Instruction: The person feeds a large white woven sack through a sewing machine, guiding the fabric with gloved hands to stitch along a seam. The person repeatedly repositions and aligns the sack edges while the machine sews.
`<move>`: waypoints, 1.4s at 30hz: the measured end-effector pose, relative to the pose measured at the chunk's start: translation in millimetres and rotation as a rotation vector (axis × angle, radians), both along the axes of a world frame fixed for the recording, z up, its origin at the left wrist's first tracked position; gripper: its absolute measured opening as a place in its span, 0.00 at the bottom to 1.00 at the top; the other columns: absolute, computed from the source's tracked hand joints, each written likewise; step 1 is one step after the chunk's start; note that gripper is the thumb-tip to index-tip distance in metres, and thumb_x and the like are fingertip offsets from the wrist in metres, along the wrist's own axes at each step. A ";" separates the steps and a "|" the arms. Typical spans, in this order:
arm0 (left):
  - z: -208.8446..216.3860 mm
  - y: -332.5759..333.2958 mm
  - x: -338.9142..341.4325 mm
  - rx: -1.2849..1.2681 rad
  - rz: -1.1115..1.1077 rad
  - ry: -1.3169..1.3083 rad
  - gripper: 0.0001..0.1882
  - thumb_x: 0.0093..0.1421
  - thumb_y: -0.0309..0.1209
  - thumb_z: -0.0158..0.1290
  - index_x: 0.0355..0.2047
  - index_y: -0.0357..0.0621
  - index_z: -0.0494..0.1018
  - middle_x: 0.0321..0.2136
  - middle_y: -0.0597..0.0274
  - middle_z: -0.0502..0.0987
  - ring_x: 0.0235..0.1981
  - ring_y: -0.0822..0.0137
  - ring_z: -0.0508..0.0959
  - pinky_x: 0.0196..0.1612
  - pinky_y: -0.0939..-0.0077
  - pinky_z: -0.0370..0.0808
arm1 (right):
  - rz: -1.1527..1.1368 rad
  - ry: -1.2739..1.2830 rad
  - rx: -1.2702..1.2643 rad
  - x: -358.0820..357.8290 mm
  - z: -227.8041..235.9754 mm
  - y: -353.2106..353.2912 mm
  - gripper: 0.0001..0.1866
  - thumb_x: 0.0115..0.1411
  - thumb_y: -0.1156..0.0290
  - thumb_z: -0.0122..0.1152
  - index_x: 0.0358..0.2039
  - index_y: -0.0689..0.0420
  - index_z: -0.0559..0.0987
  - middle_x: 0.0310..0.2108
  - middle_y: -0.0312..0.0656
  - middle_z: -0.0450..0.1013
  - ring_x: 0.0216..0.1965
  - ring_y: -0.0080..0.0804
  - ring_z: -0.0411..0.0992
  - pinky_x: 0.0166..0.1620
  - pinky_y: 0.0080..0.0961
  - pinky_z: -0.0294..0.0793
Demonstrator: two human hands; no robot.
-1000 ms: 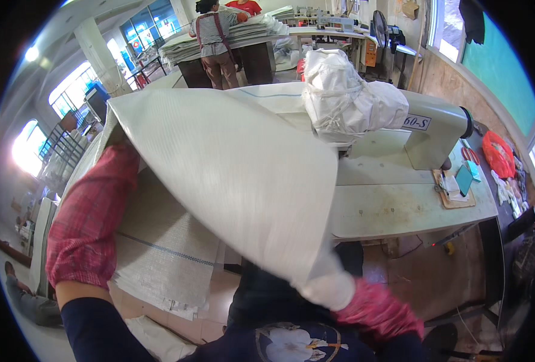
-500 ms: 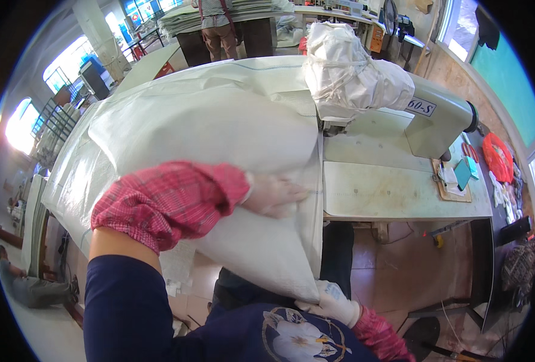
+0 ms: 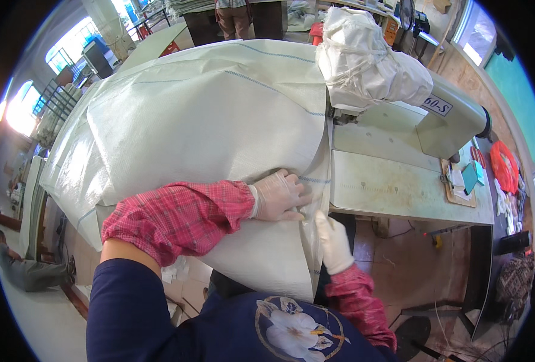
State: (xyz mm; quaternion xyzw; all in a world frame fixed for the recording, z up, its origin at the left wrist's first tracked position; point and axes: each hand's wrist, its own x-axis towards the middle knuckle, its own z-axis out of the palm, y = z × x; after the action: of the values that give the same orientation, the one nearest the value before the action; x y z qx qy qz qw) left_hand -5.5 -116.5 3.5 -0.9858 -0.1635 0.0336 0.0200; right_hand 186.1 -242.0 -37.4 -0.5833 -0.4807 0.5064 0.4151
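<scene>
A large white woven plastic sheet (image 3: pixel 213 127) with thin blue dashed lines covers the sewing table's left part and hangs over its front edge. On the sheet, close to its right edge, my gloved left hand (image 3: pixel 278 196) lies with fingers apart. Just right of and below it, my gloved right hand (image 3: pixel 335 244) is closed at the sheet's folded right edge, its fingertips partly hidden. Beyond both hands, the sheet's edge runs up beside the needle area of an industrial sewing machine (image 3: pixel 454 117), whose head is wrapped in white cloth (image 3: pixel 358 60).
On the bare right side of the sewing table (image 3: pixel 394 184) lies a clipboard (image 3: pixel 457 184) with a teal item (image 3: pixel 472 175). A red plastic bag (image 3: pixel 504 166) sits farther right. A person (image 3: pixel 233 18) stands at the back, another (image 3: pixel 35 268) is at the far left.
My right hand has risen from the sheet's lower corner to its right edge near my left hand. My left hand's fingers have spread. The view has shifted slightly.
</scene>
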 end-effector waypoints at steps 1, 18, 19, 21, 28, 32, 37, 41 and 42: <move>-0.4 -1.9 -1.9 0.005 0.003 0.057 0.29 0.62 0.52 0.46 0.60 0.52 0.66 0.38 0.56 0.74 0.41 0.56 0.73 0.46 0.61 0.67 | -0.004 -0.058 -0.037 -7.6 -3.7 1.5 0.25 0.67 0.53 0.52 0.39 0.68 0.77 0.27 0.38 0.73 0.32 0.22 0.67 0.36 0.24 0.69; -0.8 -14.7 38.4 0.167 -0.444 0.238 0.26 0.56 0.38 0.51 0.58 0.64 0.68 0.33 0.63 0.75 0.41 0.60 0.77 0.46 0.59 0.69 | 0.345 -1.309 -0.047 -24.2 3.7 -29.8 0.40 0.56 0.68 0.48 0.64 0.78 0.50 0.22 0.51 0.78 0.20 0.42 0.77 0.23 0.42 0.72; 2.3 -2.9 36.2 0.219 -0.538 0.115 0.27 0.55 0.38 0.52 0.57 0.61 0.69 0.34 0.62 0.75 0.44 0.59 0.76 0.49 0.58 0.68 | 0.377 -1.307 -0.056 -25.4 5.1 -28.6 0.40 0.55 0.68 0.49 0.63 0.79 0.50 0.22 0.51 0.78 0.20 0.42 0.77 0.23 0.42 0.72; 10.6 28.1 25.1 0.165 -0.482 -0.142 0.26 0.54 0.41 0.53 0.55 0.54 0.71 0.36 0.61 0.76 0.49 0.57 0.73 0.55 0.57 0.65 | 0.489 -1.362 -0.123 -24.9 5.4 -20.1 0.41 0.55 0.68 0.49 0.62 0.81 0.50 0.22 0.51 0.77 0.20 0.41 0.77 0.23 0.41 0.72; 63.6 156.6 -75.8 0.392 0.154 0.456 0.15 0.51 0.43 0.54 0.28 0.48 0.82 0.28 0.57 0.79 0.45 0.54 0.73 0.51 0.61 0.65 | 0.388 -1.395 0.112 6.1 -23.1 129.0 0.34 0.62 0.68 0.49 0.61 0.81 0.54 0.26 0.55 0.79 0.26 0.47 0.79 0.28 0.43 0.77; 138.9 104.6 -72.0 0.502 0.117 0.637 0.10 0.46 0.35 0.57 0.27 0.45 0.81 0.29 0.52 0.79 0.36 0.53 0.76 0.41 0.55 0.72 | 0.313 -1.309 0.026 8.3 -2.2 228.5 0.28 0.63 0.65 0.46 0.58 0.74 0.64 0.38 0.52 0.79 0.37 0.51 0.79 0.39 0.48 0.77; 197.9 -76.3 -47.2 -0.241 -0.237 -0.025 0.12 0.45 0.41 0.57 0.18 0.45 0.79 0.22 0.54 0.76 0.28 0.54 0.74 0.39 0.62 0.69 | 0.692 -2.016 0.135 -29.8 63.6 217.4 0.29 0.66 0.63 0.41 0.65 0.63 0.61 0.61 0.52 0.65 0.62 0.37 0.65 0.59 0.37 0.66; 200.0 -137.4 14.4 -0.335 -0.636 -0.082 0.13 0.46 0.41 0.57 0.17 0.44 0.78 0.22 0.52 0.76 0.29 0.53 0.74 0.38 0.60 0.70 | 0.825 -1.755 0.431 -62.0 65.9 118.6 0.28 0.67 0.63 0.41 0.64 0.63 0.62 0.62 0.51 0.64 0.62 0.36 0.64 0.61 0.35 0.64; 197.7 -133.8 34.8 -0.338 -0.658 -0.082 0.14 0.46 0.42 0.57 0.17 0.44 0.78 0.22 0.52 0.76 0.29 0.53 0.74 0.38 0.60 0.70 | 0.879 -1.489 0.492 -61.0 60.1 89.9 0.28 0.67 0.64 0.41 0.64 0.63 0.62 0.62 0.50 0.64 0.63 0.36 0.63 0.62 0.34 0.63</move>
State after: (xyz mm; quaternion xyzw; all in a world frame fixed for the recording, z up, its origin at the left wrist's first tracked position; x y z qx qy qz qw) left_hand 29.3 -250.3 201.2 -0.9755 0.1694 0.0126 -0.1401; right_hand 125.1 -152.2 22.7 -0.4186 -0.8999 -0.0070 -0.1219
